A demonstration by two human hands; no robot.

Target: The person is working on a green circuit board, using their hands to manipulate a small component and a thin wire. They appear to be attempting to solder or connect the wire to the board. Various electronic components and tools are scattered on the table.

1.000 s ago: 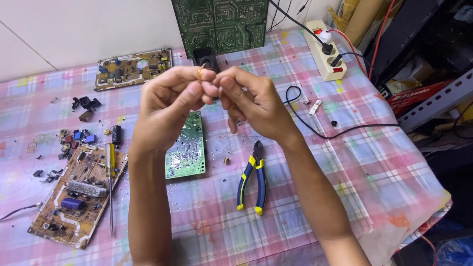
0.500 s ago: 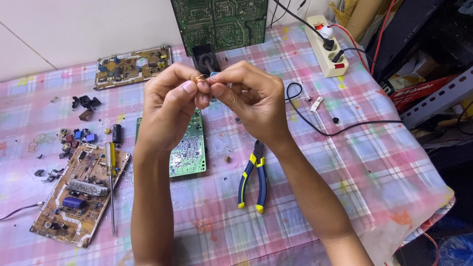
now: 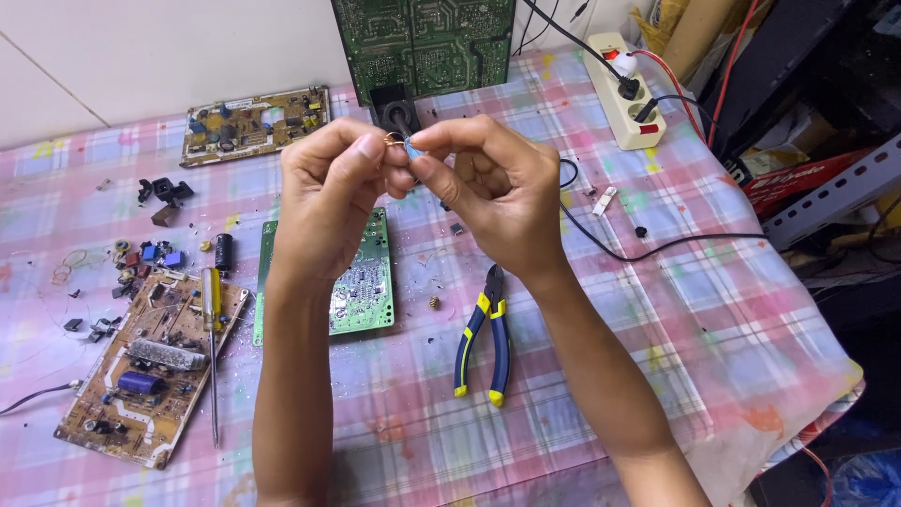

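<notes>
My left hand (image 3: 328, 192) and my right hand (image 3: 493, 192) are raised above the table and meet at their fingertips. Between them they pinch a tiny electronic part (image 3: 402, 143) with a copper-coloured coil and a light blue bit. Most of the part is hidden by my fingers. Below my hands a green circuit board (image 3: 361, 282) lies flat on the plaid tablecloth. Blue and yellow pliers (image 3: 483, 338) lie shut on the cloth to the right of that board, under my right forearm.
A brown circuit board (image 3: 141, 376) with a screwdriver (image 3: 213, 347) across it lies at the left, with small loose parts (image 3: 141, 258) around it. Another brown board (image 3: 253, 124) and a large green board (image 3: 422, 38) stand at the back. A white power strip (image 3: 631, 89) and black cable (image 3: 657, 246) are at right.
Both hands stay pinched together on the small part; the fingers have shifted slightly around it. The view has moved a little.
</notes>
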